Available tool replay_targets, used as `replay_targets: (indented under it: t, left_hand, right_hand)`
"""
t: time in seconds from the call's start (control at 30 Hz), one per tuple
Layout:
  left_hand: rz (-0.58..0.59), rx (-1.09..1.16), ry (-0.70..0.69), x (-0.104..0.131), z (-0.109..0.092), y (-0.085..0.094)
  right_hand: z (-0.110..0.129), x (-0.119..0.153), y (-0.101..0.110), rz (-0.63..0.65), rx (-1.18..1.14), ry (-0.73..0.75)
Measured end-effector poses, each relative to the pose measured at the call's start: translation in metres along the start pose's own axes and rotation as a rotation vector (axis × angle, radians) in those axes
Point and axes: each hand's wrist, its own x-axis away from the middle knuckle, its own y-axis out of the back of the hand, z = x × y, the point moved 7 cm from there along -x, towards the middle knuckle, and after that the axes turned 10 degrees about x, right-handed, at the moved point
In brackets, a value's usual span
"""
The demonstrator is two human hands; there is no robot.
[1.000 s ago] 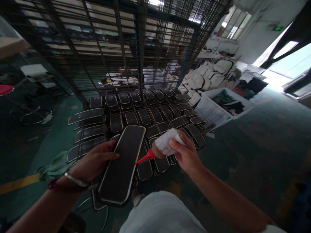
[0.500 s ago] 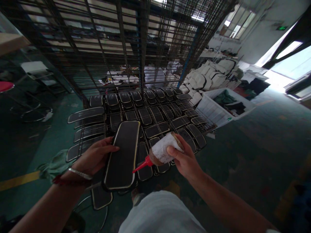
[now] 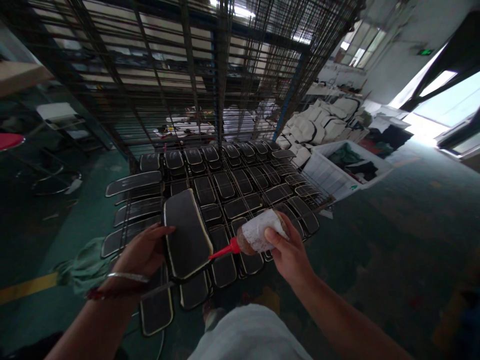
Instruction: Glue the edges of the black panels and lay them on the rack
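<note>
My left hand (image 3: 148, 250) grips the left edge of a dark rounded panel (image 3: 187, 232), its thumb on the top face. A pale line runs along the panel's rim. My right hand (image 3: 288, 250) is wrapped round a bottle (image 3: 262, 231) with a white wrap and a brownish body. The bottle is tipped to the left, and its red nozzle (image 3: 225, 249) has its tip at the panel's lower right corner. Beneath and behind the held panel, several similar dark panels (image 3: 243, 206) with pale rims lie in rows on a wire rack.
Upright wire mesh (image 3: 168, 75) stands behind the panels. To the right are a white bin (image 3: 330, 172) with cloth in it and a pile of white pieces (image 3: 311, 122). Green cloth (image 3: 88, 262) lies at the left, near a red stool (image 3: 11, 141).
The held panel has turned, its lower end swinging right and its top left. The nozzle tip has gone from the panel's right edge to its lower right corner, slightly up and right in view.
</note>
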Motion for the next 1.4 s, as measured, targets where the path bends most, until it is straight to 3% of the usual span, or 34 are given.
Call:
replay_targets:
  t: [0.1,0.23,0.43,0.6,0.83,0.9,1.0,1.07,1.17,1.27,1.33,1.4]
  left_hand:
    - [-0.034,0.082,-0.011,-0.002,0.008,-0.001]
    - [0.019,0.123,-0.034,-0.003,0.021,-0.012]
    - [0.141,0.092,0.099,0.007,0.045,-0.024]
    - [0.242,0.062,0.137,0.003,0.049,-0.025]
    - [0.307,-0.013,0.186,-0.016,0.043,-0.023]
    - [0.333,-0.037,0.22,-0.018,0.043,-0.027]
    - [0.367,-0.033,0.266,-0.022,0.047,-0.038]
    - [0.368,-0.028,0.287,-0.026,0.051,-0.047]
    - [0.312,-0.055,0.275,-0.04,0.054,-0.061]
    - [0.179,-0.098,0.23,-0.065,0.057,-0.075]
    - [0.066,-0.112,0.18,-0.088,0.061,-0.088]
    - [0.006,-0.081,0.118,-0.114,0.073,-0.113]
  right_hand:
    - [-0.02,0.005,-0.004,-0.03,-0.074,-0.104]
    - [-0.042,-0.007,-0.016,-0.028,-0.175,-0.293]
    - [-0.007,-0.059,-0.027,-0.071,-0.067,-0.008]
    - [-0.002,-0.064,-0.036,-0.07,0.124,0.198]
    - [-0.002,-0.041,-0.027,0.125,0.246,0.103]
    - [0.011,-0.043,-0.019,0.132,0.287,0.144]
    - [0.032,-0.054,0.001,0.035,0.341,0.283]
    - [0.033,-0.062,0.012,-0.009,0.327,0.299]
    - [0.015,-0.07,0.024,0.04,0.209,0.166]
    - [-0.014,-0.081,0.044,0.115,-0.027,-0.103]
    - [-0.027,-0.096,0.076,0.067,-0.24,-0.262]
    - [-0.027,-0.121,0.127,-0.07,-0.45,-0.314]
